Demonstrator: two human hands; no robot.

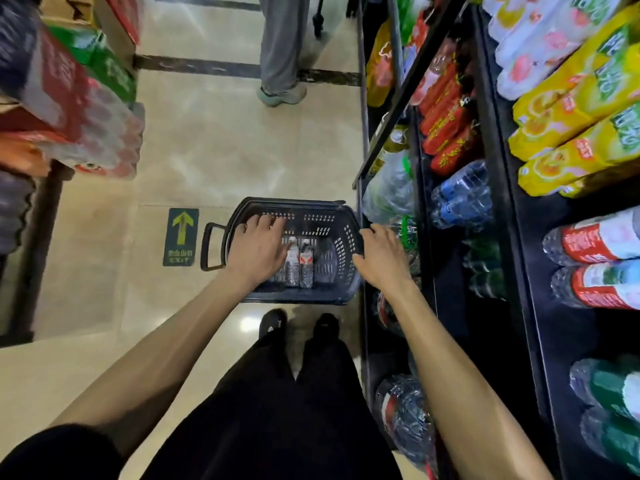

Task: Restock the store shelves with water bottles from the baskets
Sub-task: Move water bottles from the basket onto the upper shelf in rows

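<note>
- Two water bottles (pixel 292 263) are laid in the basket (pixel 343 244)
- Left hand (pixel 258 247) is spread open beside them; whether the right hand (pixel 381 258) grips the rim cannot be told
- Each is best gripped mid-body

Green floor sticker (pixel 180 237) w/ yellow arrow reads "EXIT"; bottle labels (pixel 588 244) too blurred to read.

A glossy beige tile floor (pixel 214 143), crossed far off by a dark stone band (pixel 207 65), runs between black metal shelving (pixel 561 341) on the right and stacked shrink-wrapped packs (pixel 86 133) on the left.
</note>
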